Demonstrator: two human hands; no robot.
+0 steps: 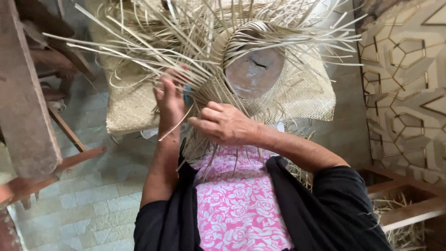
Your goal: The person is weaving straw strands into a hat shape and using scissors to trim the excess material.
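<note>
we hold the half-woven straw hat (260, 100) on its round wooden block (254, 70) over our lap. our left hand (169, 103) pinches loose straw strands (153, 46); our right hand (226, 123) clenches the weave. keeping each strand taut and flat should give an even plait.

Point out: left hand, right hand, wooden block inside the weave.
left hand (169, 104), head view, back of the hand
right hand (225, 123), head view, knuckles
wooden block (254, 72), head view, its round flat face
</note>
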